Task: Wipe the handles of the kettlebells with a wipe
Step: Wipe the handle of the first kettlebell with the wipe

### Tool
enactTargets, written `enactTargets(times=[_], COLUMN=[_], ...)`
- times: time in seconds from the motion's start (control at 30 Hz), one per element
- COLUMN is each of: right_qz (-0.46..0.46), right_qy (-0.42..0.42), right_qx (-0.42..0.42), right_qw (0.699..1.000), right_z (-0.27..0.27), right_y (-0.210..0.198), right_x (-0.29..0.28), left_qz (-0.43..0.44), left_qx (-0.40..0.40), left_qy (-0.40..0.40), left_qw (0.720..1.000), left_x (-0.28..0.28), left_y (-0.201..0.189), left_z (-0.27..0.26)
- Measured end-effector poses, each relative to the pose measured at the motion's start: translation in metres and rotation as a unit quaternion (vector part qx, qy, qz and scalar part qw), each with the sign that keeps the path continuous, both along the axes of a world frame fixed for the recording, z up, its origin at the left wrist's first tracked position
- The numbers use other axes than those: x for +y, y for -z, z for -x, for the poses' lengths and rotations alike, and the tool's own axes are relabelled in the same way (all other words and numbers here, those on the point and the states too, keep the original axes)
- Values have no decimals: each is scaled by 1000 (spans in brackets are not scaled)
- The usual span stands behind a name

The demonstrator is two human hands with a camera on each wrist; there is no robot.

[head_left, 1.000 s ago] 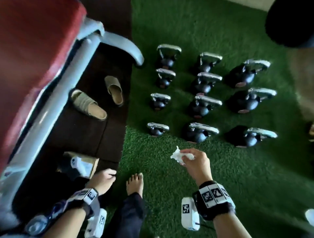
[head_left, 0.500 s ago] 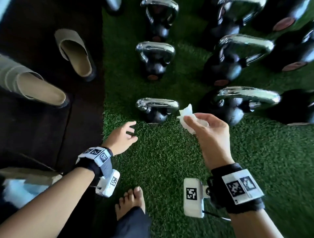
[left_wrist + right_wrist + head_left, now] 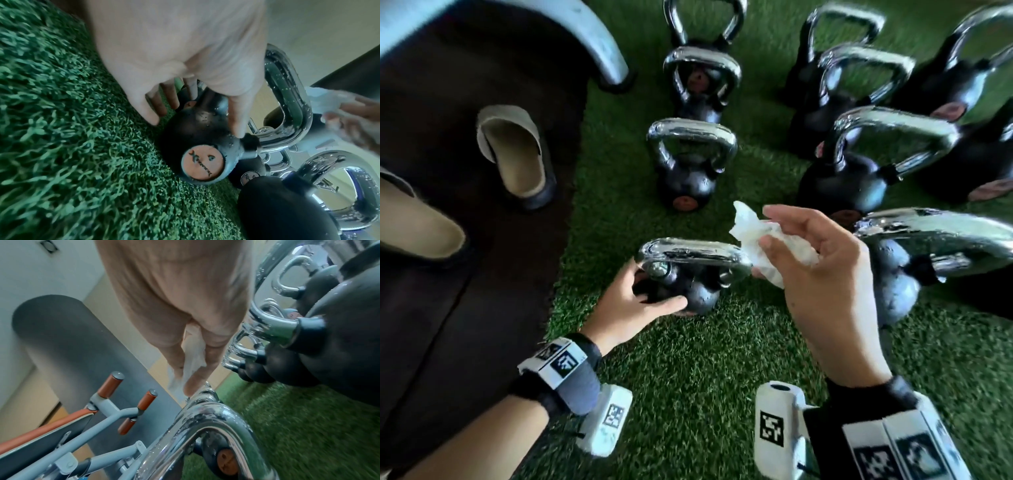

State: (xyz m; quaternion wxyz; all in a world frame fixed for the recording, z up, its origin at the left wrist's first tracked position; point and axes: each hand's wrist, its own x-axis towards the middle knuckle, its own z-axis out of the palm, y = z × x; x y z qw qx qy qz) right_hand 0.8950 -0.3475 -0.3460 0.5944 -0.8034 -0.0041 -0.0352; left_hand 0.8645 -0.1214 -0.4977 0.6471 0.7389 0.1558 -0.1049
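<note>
Nearest kettlebell (image 3: 693, 291) sits between both hands; left hand (image 3: 631, 301) cups its black body, fingers curled round it; its chrome handle (image 3: 693, 253) runs left-right; right hand (image 3: 822, 270) pinches crumpled wipe (image 3: 753, 236) touching handle's right end, so right hand likely wipes leftward

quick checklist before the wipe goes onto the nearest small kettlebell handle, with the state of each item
1. Wipe in hand: ok. The right hand pinches the crumpled white wipe.
2. Kettlebell steadied: ok. The left hand holds the black body of the nearest small kettlebell.
3. Handle reachable: ok. Its chrome handle is uncovered.
4. Wipe on handle: cannot tell. It sits at the handle's right end, contact unclear.
5. Handle wet: ok. Droplets show on the chrome in the left wrist view.
6. Footing: ok. The kettlebell sits on green turf.
</note>
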Motion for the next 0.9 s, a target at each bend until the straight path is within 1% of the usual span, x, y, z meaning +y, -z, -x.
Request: enactTargets(times=[0.1, 0.17, 0.23, 0.37, 0.47, 0.57, 0.73, 0.8, 0.9], right_qz=[66, 123, 178, 237, 283, 314, 338, 338, 328], right_qy=[-17, -17, -25, -105, -113, -97, -132, -110, -55], right_qx=[-61, -95, -112, -99, -160, -187, -182, -181, -173], right_qw=[996, 988, 977, 961, 939, 926, 914, 917, 927], right_z=[-4, -2, 3, 17, 20, 14, -1, -4, -1], right_y=[0, -1, 1, -1, -2, 1, 8, 13, 20], right_x=[8, 18, 26, 32, 33, 35, 48, 39, 24], left_qz=[-3, -41, -67, -81, -103, -110, -110, -111, -113], left_qx=[-35, -63, -70, -73, -73, -60, -55, -55, -62], left_qy=[26, 46, 42, 35, 49, 56, 48, 46, 48], left_qw=[999, 996, 994, 993, 991, 991, 991, 991, 991], left_x=[-6, -11, -14, -14, -14, -14, -13, -14, -15], left_y=[1, 5, 9, 13, 10, 12, 13, 13, 13], left_z=[-9, -12, -12, -11, -10, -11, -12, -12, -12])
